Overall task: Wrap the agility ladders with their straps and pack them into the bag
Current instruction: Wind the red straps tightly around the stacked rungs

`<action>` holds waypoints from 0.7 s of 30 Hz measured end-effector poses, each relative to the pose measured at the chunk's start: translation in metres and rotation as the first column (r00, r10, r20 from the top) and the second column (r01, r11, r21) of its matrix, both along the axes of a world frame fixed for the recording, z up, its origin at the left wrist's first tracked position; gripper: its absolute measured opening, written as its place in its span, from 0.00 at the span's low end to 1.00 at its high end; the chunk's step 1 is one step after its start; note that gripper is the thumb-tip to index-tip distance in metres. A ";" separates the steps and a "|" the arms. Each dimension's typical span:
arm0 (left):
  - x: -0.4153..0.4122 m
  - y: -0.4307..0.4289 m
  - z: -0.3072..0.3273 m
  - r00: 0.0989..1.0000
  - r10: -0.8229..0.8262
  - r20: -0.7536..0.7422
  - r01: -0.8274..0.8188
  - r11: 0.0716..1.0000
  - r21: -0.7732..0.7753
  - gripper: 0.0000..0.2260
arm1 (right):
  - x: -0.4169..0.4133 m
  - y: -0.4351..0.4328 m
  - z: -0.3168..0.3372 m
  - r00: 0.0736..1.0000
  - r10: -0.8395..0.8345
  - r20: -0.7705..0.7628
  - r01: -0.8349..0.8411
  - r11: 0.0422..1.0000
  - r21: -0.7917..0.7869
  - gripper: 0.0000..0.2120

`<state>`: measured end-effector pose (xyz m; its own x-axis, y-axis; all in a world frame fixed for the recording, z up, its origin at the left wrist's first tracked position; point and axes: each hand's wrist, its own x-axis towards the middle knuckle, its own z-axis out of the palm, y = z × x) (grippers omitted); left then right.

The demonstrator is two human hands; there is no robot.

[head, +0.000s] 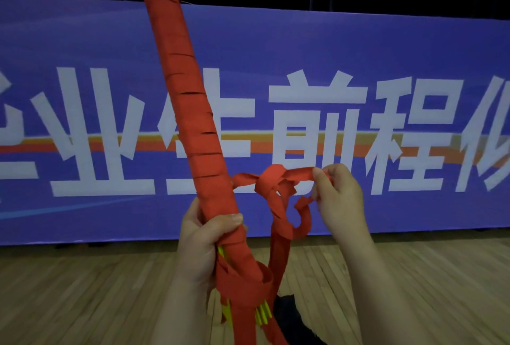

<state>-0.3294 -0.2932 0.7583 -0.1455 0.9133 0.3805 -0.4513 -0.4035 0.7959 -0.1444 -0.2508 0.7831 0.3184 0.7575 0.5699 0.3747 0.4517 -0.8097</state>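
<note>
While the left hand [202,237] is clamped round the upright, red-strap-wound bundle of yellow ladder rungs [193,129] over the wooden floor [82,289], the right hand [338,198] pinches the loose red strap end [276,179] mid-knot, leaving tying-off and bagging undone.

The floor [82,289] is of light wooden boards. A blue banner board [386,54] stands along its far edge, and a dark object [289,314] lies on it.
</note>
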 end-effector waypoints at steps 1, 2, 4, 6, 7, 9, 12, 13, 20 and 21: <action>0.000 -0.001 0.001 1.000 0.001 -0.008 -0.001 1.000 0.004 0.25 | -0.002 -0.002 0.003 0.998 0.054 -0.036 -0.053 0.999 0.013 0.09; -0.001 -0.001 0.002 1.000 -0.003 -0.017 0.003 1.000 0.009 0.24 | -0.005 -0.006 0.006 0.986 0.140 -0.088 -0.138 0.990 0.027 0.10; 0.000 -0.001 0.003 0.999 -0.024 -0.027 0.024 1.000 0.014 0.23 | -0.010 -0.013 0.015 0.911 0.352 -0.213 -0.347 0.936 0.063 0.11; 0.002 -0.002 0.002 0.998 -0.052 -0.026 0.052 0.999 0.014 0.25 | -0.013 -0.018 0.021 0.841 0.486 -0.237 -0.484 0.872 0.072 0.10; 0.004 -0.002 0.001 0.998 -0.065 -0.022 0.065 0.998 0.017 0.27 | -0.013 -0.019 0.021 0.846 0.499 -0.189 -0.497 0.866 0.059 0.11; 0.007 -0.002 0.000 0.996 -0.091 -0.010 0.091 0.995 0.026 0.27 | -0.015 -0.017 0.016 0.892 0.450 -0.042 -0.449 0.893 0.018 0.16; 0.008 -0.002 0.000 0.992 -0.124 0.006 0.124 0.992 0.033 0.27 | -0.017 -0.012 0.003 0.938 0.229 0.260 -0.221 0.974 -0.059 0.22; 0.008 -0.001 0.000 0.991 -0.133 0.011 0.133 0.990 0.036 0.27 | -0.016 -0.009 -0.002 0.924 0.162 0.347 -0.152 0.987 -0.057 0.19; 0.008 0.001 0.001 0.982 -0.189 0.022 0.187 0.980 0.072 0.27 | -0.023 -0.010 -0.016 0.827 0.384 0.411 -0.429 0.903 0.018 0.27; 0.007 0.001 0.001 0.982 -0.188 0.016 0.186 0.980 0.070 0.28 | -0.024 -0.010 -0.016 0.838 0.423 0.345 -0.456 0.890 0.016 0.31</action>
<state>-0.3226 -0.2925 0.7597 0.0160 0.8972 0.4414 -0.5413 -0.3634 0.7582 -0.1681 -0.2606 0.7672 -0.2502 0.7114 0.6568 0.3508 0.6989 -0.6233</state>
